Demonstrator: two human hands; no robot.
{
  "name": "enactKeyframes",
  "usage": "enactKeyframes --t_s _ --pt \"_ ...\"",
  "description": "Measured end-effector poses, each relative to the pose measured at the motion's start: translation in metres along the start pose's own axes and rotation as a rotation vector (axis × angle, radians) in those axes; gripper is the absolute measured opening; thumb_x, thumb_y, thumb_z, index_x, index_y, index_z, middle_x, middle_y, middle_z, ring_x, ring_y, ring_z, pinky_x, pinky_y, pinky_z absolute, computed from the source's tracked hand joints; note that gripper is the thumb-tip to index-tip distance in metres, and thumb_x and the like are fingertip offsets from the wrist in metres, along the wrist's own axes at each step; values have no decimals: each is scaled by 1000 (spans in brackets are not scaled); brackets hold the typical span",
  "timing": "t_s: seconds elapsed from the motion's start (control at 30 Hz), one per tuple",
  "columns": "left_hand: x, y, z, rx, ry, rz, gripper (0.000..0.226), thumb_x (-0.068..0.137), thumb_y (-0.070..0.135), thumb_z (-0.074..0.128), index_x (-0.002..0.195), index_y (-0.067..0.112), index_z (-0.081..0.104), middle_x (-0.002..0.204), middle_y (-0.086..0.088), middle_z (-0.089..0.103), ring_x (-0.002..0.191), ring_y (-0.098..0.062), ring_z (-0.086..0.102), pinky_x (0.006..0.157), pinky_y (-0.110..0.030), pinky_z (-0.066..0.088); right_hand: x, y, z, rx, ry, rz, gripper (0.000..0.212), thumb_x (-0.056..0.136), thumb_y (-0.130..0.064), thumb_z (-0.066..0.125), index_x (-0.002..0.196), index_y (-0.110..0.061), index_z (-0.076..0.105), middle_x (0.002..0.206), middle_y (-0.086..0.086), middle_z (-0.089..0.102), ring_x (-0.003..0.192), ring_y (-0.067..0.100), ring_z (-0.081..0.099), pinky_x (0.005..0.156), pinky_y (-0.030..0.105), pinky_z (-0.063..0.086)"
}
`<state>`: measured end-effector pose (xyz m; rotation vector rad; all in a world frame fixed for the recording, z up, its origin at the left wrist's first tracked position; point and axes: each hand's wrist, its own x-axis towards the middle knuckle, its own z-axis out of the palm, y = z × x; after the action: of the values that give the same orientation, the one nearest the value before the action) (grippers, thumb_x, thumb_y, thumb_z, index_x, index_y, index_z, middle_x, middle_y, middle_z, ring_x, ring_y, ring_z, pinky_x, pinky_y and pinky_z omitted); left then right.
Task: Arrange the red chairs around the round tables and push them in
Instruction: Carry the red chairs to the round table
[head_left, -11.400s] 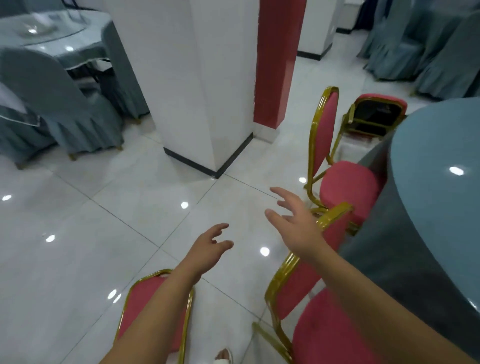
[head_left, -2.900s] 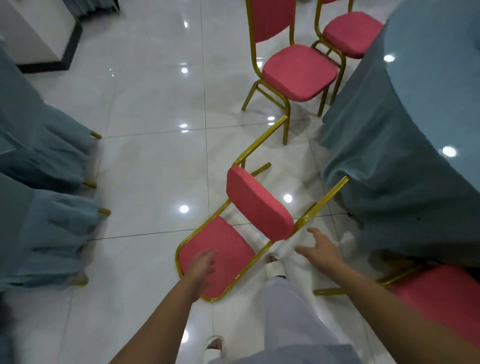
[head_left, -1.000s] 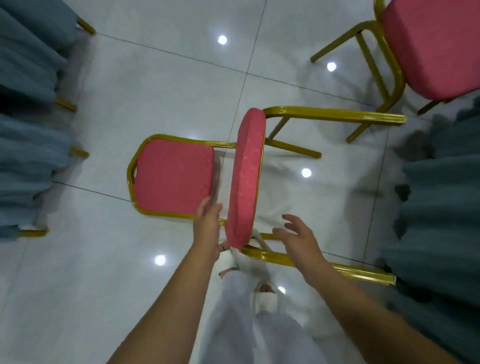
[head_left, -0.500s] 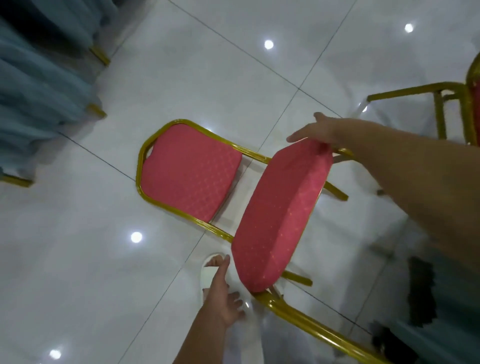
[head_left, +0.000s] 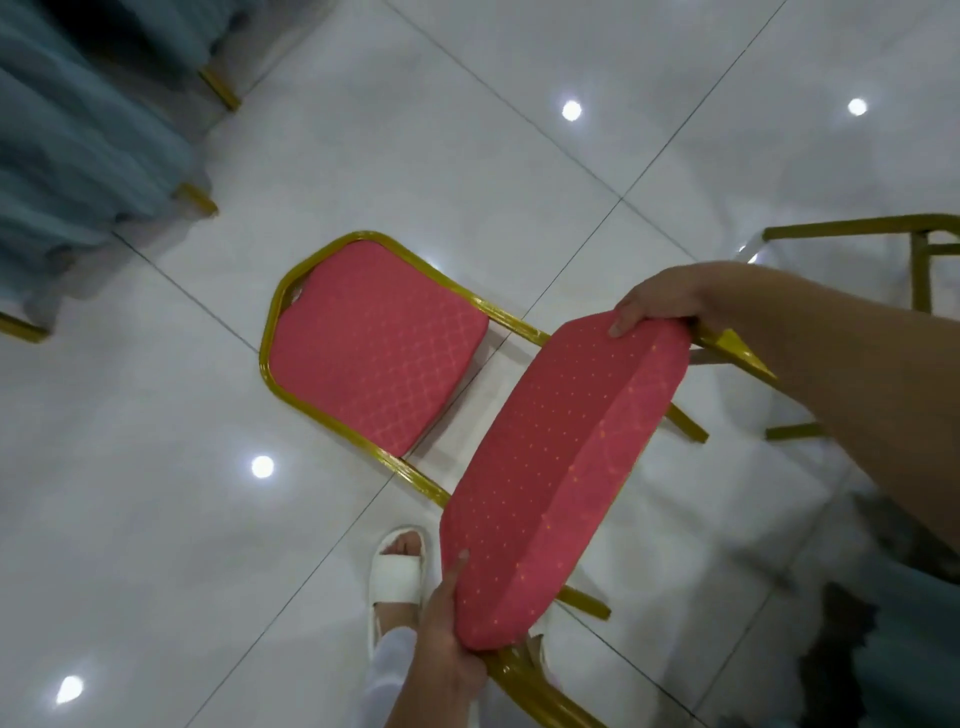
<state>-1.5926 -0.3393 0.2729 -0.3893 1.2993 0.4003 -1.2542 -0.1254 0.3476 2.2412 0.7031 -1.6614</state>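
1. Below my head camera, the red chair (head_left: 467, 415) lies tipped over on the white tiled floor (head_left: 156, 519), its long axis running diagonally: backrest (head_left: 374, 343) toward the upper left, gold legs (head_left: 691, 431) toward the lower right.
2. Its seat cushion (head_left: 561, 478) stands nearly on edge, the top face turned toward the backrest.
3. My left hand (head_left: 447, 649) grips the near end of the seat, thumb on the fabric, fingers wrapped underneath.
4. My right hand (head_left: 660, 304) clamps the far end of the seat, thumb pressed on the cushion.
5. Just left of the seat's near end, my foot in a white sandal (head_left: 397, 577) stands on the floor.
6. Up left of the chair hang blue-grey chair covers (head_left: 78, 145); to its right, another gold frame (head_left: 919, 260).
7. I can read no writing or labels anywhere.
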Motion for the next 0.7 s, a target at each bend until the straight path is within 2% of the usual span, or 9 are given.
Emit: enactKeyframes --t_s 0.07,0.1,0.2,0.27,0.3,0.37,0.43,0.6,0.7 --pt "-11 -6 4 -3 -119 78 15 76 30 78 90 24 79 105 -24 72 83 -43 72 66 -53 57 -11 12 -6 51 41 -56 40 81 -23 77 119 -14 68 110 13 71 96 32 70 93 47 55" --pt "-15 -9 6 4 -156 76 13 83 30 72 94 24 78 107 -24 71 86 -44 72 68 -54 57 -19 19 -11 94 60 -84 38 79 -21 78 116 -16 70 109 13 71 94 32 71 91 47 56" --pt "-30 -9 22 37 -127 34 35 89 32 64 120 14 65 108 -24 71 84 -43 72 61 -50 58 -51 35 -31 149 105 -185 35 78 -21 79 112 -23 72 110 11 72 94 32 72 91 49 57" --pt "-47 -2 40 95 -99 58 34 88 31 65 116 12 64 106 -23 72 82 -43 72 60 -52 58 -75 43 -47 139 158 -244 36 78 -27 80 113 -28 72 112 7 70 96 31 70 94 47 55" --pt "-56 3 49 121 -89 89 33 87 31 66 114 12 64 107 -23 72 86 -44 71 64 -56 57 -87 47 -56 156 193 -269 35 77 -29 81 111 -31 73 110 4 70 94 28 71 92 43 56" --pt "-73 13 66 150 -57 144 39 86 30 68 120 11 63 116 -23 69 102 -49 66 85 -70 49 -110 57 -75 234 245 -330 27 76 -27 82 101 -35 75 101 -2 73 83 20 73 73 29 60" --pt "-87 19 80 198 -45 199 47 84 33 71 126 13 61 119 -21 68 110 -50 62 94 -73 42 -132 76 -94 362 242 -400 27 75 -22 82 100 -31 77 96 -1 76 80 18 75 60 22 58" --pt "-99 14 110 363 15 454 70 71 47 80 134 28 54 117 -5 71 100 -35 71 83 -60 56 -159 151 -105 618 254 -487 50 63 -28 84 112 -32 74 111 7 73 91 24 74 68 29 60" --pt "-89 -13 122 472 41 500 87 65 54 80 140 42 38 125 4 62 104 -26 67 77 -48 60 -138 198 -72 728 415 -404 50 79 -18 78 125 -33 67 126 4 62 93 20 70 71 26 58"
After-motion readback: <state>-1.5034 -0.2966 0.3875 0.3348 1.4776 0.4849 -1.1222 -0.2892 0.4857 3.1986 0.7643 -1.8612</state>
